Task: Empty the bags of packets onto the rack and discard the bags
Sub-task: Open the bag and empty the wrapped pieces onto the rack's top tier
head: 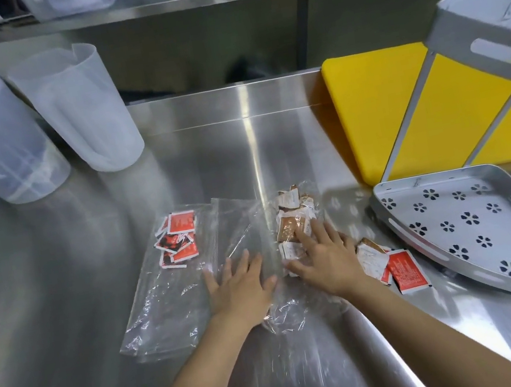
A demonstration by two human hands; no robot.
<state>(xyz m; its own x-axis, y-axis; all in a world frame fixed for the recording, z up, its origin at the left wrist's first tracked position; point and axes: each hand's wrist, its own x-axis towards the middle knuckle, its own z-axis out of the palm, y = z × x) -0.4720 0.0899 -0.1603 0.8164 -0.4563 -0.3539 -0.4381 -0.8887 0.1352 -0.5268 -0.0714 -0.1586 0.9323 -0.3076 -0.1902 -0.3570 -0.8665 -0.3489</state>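
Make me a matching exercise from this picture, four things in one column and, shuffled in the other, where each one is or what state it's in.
1 left hand
2 right hand
3 rack's lower tray
4 loose red packet

A on the bagged brown packets
B on the counter beside that tray
C no packets in it
D flat on clear plastic

Pairs: 1-D, 2-A, 3-C, 4-B

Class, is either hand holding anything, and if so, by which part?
Nothing is held. The left hand lies flat on the clear bags; the right hand rests flat on the brown packets.
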